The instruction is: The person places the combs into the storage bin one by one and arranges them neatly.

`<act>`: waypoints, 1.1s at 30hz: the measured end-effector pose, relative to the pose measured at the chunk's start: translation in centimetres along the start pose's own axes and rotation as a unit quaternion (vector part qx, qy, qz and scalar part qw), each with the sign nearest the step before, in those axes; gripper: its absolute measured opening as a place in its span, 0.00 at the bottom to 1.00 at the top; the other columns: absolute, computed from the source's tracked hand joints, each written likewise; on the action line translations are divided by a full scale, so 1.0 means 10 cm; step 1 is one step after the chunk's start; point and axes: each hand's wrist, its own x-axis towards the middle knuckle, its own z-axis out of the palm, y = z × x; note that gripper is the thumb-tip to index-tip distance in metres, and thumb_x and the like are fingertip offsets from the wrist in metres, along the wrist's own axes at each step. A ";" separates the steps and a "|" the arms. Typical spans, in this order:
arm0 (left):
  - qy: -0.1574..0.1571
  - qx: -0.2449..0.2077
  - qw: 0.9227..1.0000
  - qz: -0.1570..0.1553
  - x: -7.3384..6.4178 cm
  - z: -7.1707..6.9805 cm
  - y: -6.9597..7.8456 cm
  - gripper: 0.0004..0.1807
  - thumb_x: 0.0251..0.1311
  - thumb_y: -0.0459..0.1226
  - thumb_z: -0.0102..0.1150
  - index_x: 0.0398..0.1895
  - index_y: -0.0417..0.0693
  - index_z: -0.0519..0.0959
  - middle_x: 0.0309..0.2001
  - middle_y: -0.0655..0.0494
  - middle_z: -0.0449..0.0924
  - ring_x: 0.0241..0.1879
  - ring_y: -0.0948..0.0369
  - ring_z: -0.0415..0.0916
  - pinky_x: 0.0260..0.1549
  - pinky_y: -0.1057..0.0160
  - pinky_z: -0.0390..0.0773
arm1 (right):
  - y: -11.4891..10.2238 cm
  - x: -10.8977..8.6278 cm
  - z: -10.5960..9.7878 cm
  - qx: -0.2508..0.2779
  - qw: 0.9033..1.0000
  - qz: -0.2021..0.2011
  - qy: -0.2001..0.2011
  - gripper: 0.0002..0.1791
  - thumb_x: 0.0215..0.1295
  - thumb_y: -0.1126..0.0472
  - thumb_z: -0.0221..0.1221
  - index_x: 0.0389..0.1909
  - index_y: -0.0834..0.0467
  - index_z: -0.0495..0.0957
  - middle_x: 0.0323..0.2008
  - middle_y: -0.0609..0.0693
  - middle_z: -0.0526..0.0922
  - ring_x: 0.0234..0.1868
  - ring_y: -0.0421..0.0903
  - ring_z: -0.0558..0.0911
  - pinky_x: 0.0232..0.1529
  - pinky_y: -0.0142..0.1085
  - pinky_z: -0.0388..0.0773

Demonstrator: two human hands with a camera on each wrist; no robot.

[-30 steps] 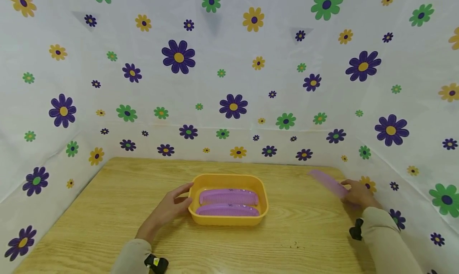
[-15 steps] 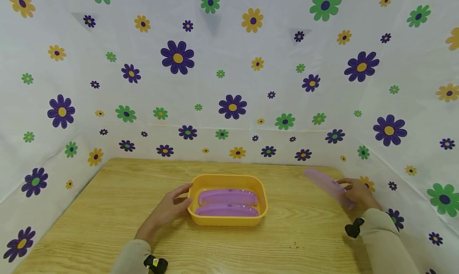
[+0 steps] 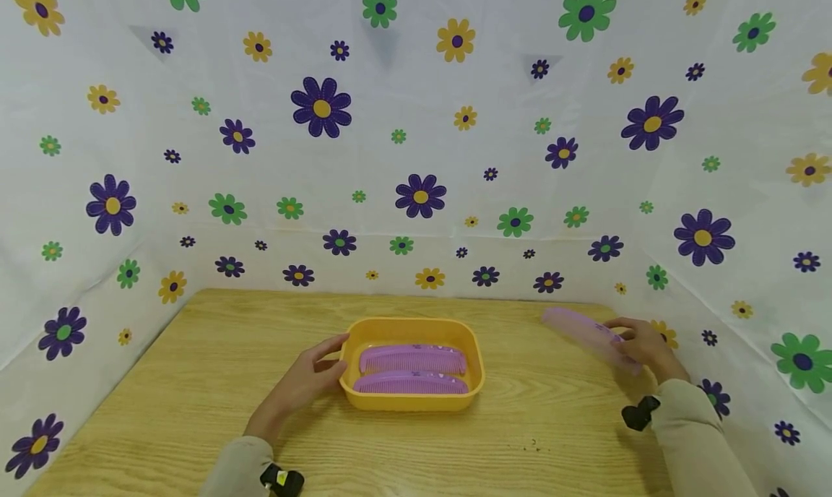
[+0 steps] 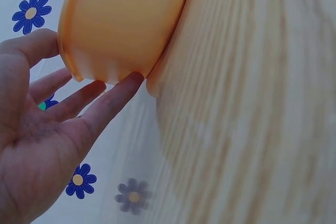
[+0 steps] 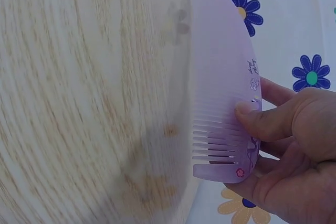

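Note:
My right hand (image 3: 643, 345) pinches a translucent purple comb (image 3: 578, 327) by its spine near one end, at the table's right side. The right wrist view shows the thumb on the comb's (image 5: 223, 66) near face, the fingers behind it, and the teeth turned toward the table. Two more purple combs lie flat in a yellow plastic box, the rear comb (image 3: 412, 358) just behind the front comb (image 3: 411, 383). At the left end of the box (image 3: 416, 403), my left hand (image 3: 305, 381) touches the outer wall with extended fingers (image 4: 113, 100).
A wooden table (image 3: 520, 425) carries everything, with a few small dark marks (image 3: 534, 445) on its right front part. White flower-printed sheets (image 3: 416, 150) enclose the table at the back and both sides.
My right hand and its comb have shifted slightly left, and the comb has tilted somewhat flatter in the head view. The left hand, box and two combs stay as they were.

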 end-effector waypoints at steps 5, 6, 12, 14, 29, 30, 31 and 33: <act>0.007 0.008 1.000 -0.008 -0.01 0.01 0.01 0.33 0.77 0.38 0.54 0.81 0.44 0.59 0.79 0.34 0.57 0.70 0.37 0.71 0.55 0.62 0.86 | -0.05 -0.01 0.00 0.016 1.000 -0.012 -0.005 0.22 0.69 0.75 0.55 0.62 0.78 0.67 0.40 0.72 0.81 0.36 0.50 0.79 0.36 0.41 0.86; 0.009 0.007 1.000 -0.010 0.00 0.01 0.01 0.33 0.76 0.38 0.55 0.81 0.45 0.59 0.79 0.35 0.57 0.70 0.38 0.71 0.55 0.61 0.86 | -0.06 -0.02 -0.01 0.016 1.000 -0.014 -0.004 0.22 0.69 0.75 0.55 0.62 0.78 0.68 0.40 0.71 0.81 0.36 0.50 0.78 0.36 0.41 0.86; 0.016 0.011 1.000 -0.022 0.01 0.04 0.00 0.33 0.76 0.38 0.55 0.80 0.48 0.60 0.78 0.38 0.59 0.70 0.39 0.72 0.55 0.62 0.86 | -0.14 -0.04 0.00 0.014 1.000 -0.007 -0.007 0.22 0.69 0.75 0.54 0.62 0.77 0.67 0.37 0.68 0.79 0.34 0.50 0.77 0.34 0.40 0.85; 0.015 0.014 1.000 -0.021 0.01 0.04 0.00 0.33 0.76 0.38 0.55 0.81 0.48 0.60 0.78 0.37 0.59 0.70 0.39 0.72 0.55 0.61 0.86 | -0.17 -0.04 0.01 0.008 1.000 -0.002 -0.006 0.22 0.69 0.75 0.54 0.62 0.76 0.68 0.39 0.71 0.79 0.36 0.52 0.77 0.35 0.40 0.85; 0.009 0.013 1.000 -0.009 -0.01 0.02 0.01 0.33 0.77 0.39 0.54 0.81 0.47 0.59 0.78 0.35 0.58 0.69 0.38 0.72 0.55 0.61 0.86 | -0.52 -0.02 0.08 -0.029 0.996 -0.081 0.005 0.17 0.72 0.73 0.54 0.60 0.73 0.73 0.44 0.74 0.79 0.39 0.56 0.81 0.37 0.48 0.89; 0.011 0.014 1.000 -0.011 -0.01 0.03 0.01 0.33 0.77 0.39 0.55 0.81 0.47 0.59 0.78 0.35 0.58 0.69 0.38 0.72 0.55 0.61 0.86 | -0.54 -0.02 0.09 -0.030 0.996 -0.088 0.006 0.17 0.72 0.74 0.54 0.59 0.73 0.73 0.45 0.75 0.80 0.39 0.56 0.82 0.36 0.47 0.89; 0.015 0.014 1.000 -0.015 -0.01 0.03 0.02 0.32 0.76 0.38 0.55 0.81 0.48 0.60 0.78 0.36 0.59 0.69 0.38 0.72 0.55 0.61 0.86 | -0.56 -0.02 0.10 -0.029 0.995 -0.094 0.006 0.17 0.72 0.74 0.53 0.59 0.73 0.73 0.45 0.75 0.79 0.39 0.56 0.82 0.36 0.46 0.88; 0.017 0.019 1.000 -0.017 -0.01 0.03 0.02 0.32 0.76 0.38 0.55 0.81 0.48 0.60 0.78 0.36 0.59 0.69 0.38 0.72 0.55 0.60 0.86 | -0.61 -0.02 0.11 -0.030 0.994 -0.104 0.004 0.17 0.72 0.74 0.53 0.59 0.73 0.73 0.47 0.77 0.79 0.39 0.57 0.83 0.35 0.44 0.87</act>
